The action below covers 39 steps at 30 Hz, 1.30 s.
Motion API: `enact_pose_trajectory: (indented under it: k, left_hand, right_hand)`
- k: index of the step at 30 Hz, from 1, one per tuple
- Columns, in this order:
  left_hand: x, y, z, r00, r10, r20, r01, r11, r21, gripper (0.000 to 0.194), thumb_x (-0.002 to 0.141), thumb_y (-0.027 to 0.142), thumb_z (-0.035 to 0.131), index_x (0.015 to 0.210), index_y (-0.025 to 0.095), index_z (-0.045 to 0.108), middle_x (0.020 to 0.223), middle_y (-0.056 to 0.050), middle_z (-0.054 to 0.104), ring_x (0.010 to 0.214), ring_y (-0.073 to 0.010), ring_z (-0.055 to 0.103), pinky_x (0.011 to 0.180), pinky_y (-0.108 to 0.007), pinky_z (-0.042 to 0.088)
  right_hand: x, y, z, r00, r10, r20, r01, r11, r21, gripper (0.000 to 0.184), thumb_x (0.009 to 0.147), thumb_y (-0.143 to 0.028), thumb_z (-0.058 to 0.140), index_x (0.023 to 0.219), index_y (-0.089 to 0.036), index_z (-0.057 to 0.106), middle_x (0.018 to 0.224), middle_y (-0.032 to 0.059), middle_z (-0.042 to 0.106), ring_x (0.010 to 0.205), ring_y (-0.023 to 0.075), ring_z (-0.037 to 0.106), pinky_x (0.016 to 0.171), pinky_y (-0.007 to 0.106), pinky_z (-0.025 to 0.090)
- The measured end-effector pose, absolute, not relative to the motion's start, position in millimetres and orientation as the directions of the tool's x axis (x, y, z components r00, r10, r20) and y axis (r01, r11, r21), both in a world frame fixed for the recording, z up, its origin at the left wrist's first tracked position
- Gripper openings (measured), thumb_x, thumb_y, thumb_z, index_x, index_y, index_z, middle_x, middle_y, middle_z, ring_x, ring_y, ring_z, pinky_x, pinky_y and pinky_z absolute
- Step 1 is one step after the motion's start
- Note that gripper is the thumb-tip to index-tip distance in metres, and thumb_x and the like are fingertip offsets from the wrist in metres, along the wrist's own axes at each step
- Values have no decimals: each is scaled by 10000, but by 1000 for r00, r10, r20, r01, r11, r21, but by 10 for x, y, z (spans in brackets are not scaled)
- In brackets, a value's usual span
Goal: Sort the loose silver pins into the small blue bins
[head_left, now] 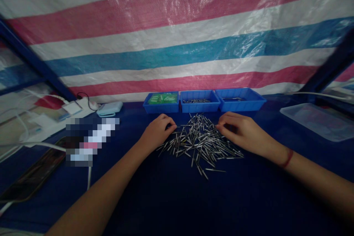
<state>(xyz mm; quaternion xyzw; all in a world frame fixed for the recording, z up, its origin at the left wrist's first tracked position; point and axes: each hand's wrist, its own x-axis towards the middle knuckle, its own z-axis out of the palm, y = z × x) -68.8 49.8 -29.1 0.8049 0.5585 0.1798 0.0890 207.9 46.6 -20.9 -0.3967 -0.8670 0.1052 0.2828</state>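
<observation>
A loose heap of thin silver metal rods is spread on the dark blue table, each rod short and pin-like. At the heap's left edge is my left hand, thumb and forefinger pinched together; a thin rod seems to stick out from the fingertips. My right hand rests at the right edge of the heap, its fingers also closed in a pinch. What lies between the right fingertips is too small to make out. A red band circles the right wrist.
Behind the heap stand three blue bins: the left bin with green-wrapped pieces, the middle bin and right bin with metal rods. A clear plastic lid or tray lies right. A phone, cables and a power strip occupy the left.
</observation>
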Motion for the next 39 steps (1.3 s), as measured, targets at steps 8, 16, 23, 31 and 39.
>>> enact_pose_trajectory:
  k: [8, 16, 23, 31, 39]
  left_hand:
    - [-510, 390, -236, 224, 898, 379, 792, -394, 467, 203, 899, 288, 432, 876, 165, 592, 949, -55, 554, 916, -198, 508, 839, -369, 402]
    - [-95, -14, -109, 272, 936, 224, 479, -333, 812, 215, 912, 329, 406, 870, 178, 553, 871, -28, 560, 792, -158, 517, 728, -302, 430]
    - [-90, -17, -187, 426, 886, 181, 369, -354, 859, 230, 919, 338, 400, 922, 181, 568, 925, -43, 550, 873, -170, 521, 787, -314, 426]
    - [-90, -49, -144, 423, 890, 170, 379, -344, 859, 228, 897, 353, 452, 962, 185, 590, 973, -27, 496, 666, -101, 460, 582, -239, 388]
    - [-99, -70, -119, 468, 855, 225, 410, -436, 801, 186, 904, 322, 459, 902, 201, 601, 1015, -28, 500, 714, -110, 478, 644, -260, 400]
  right_hand:
    - [1890, 269, -168, -474, 760, 445, 515, 649, -560, 139, 843, -281, 516, 799, -189, 610, 779, 32, 607, 616, 120, 548, 554, 266, 451]
    - [1693, 17, -187, -314, 880, 357, 247, 438, -864, 185, 811, -325, 594, 920, -179, 625, 685, -4, 579, 560, 99, 506, 486, 231, 411]
    - [1689, -12, -177, -333, 851, 405, 167, 476, -863, 118, 815, -263, 603, 896, -196, 657, 828, 32, 619, 714, 129, 575, 593, 265, 461]
    - [1697, -45, -113, -320, 801, 507, 165, 574, -802, 50, 814, -198, 608, 823, -190, 657, 779, 11, 619, 700, 111, 584, 618, 252, 469]
    - [1692, -45, -111, -281, 819, 499, 201, 559, -804, 51, 804, -221, 610, 811, -184, 645, 774, 26, 606, 682, 131, 581, 544, 261, 452]
